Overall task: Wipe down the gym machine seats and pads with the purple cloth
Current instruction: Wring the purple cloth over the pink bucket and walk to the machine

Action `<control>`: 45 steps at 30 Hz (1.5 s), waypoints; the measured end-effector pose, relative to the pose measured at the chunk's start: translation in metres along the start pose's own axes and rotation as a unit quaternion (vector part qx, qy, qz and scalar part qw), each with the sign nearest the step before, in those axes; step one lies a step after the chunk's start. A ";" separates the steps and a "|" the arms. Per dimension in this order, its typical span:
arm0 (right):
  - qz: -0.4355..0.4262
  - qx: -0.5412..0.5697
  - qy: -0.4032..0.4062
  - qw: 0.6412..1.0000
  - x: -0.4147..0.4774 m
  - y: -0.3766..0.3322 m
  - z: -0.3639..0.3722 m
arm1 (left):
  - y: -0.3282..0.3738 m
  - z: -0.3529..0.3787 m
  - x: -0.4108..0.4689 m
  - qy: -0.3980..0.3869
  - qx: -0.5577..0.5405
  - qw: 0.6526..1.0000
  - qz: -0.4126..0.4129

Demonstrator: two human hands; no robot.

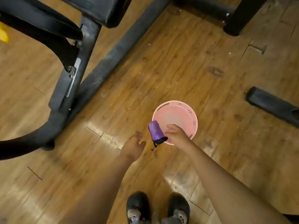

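A worn, glossy brown wooden plank floor (178, 62) fills the view. Across its upper left runs the dusty black metal frame of a gym machine (113, 50), with a black padded seat (103, 8) above it at the top edge. A second black tube (271, 104) lies at the right. A round pink plastic basin (173, 115) sits on the floor near the middle. Over its near rim, the right hand (177, 135) pinches the rolled-up purple cloth (156, 131) by its darker lower end, so the roll sticks up to the left. The left hand (134, 146) hovers just beside the cloth, fingers loosely spread and holding nothing. Dark shoes (137, 207) show below.
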State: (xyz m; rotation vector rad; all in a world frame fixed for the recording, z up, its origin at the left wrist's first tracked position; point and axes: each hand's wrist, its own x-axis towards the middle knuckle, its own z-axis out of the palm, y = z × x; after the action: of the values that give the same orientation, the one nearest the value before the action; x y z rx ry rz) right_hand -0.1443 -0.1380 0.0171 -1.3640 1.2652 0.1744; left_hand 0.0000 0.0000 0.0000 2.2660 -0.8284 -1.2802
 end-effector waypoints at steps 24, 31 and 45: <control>-0.065 0.235 0.055 0.968 0.012 -0.007 -0.003 | 0.032 0.005 0.004 0.027 -0.481 0.874 -0.053; -0.180 0.210 0.021 0.961 -0.178 -0.129 -0.073 | 0.154 -0.099 -0.156 0.144 -0.336 0.926 0.099; -0.381 0.073 0.086 0.918 -0.482 -0.235 -0.132 | 0.309 -0.205 -0.437 0.212 -0.107 0.934 0.266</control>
State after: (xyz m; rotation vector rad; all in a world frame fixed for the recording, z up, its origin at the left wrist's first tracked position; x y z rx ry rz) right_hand -0.2376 -0.0463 0.5538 -1.6640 0.7798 -0.5821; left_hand -0.0891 0.0754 0.5610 1.8576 -0.9875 -0.5756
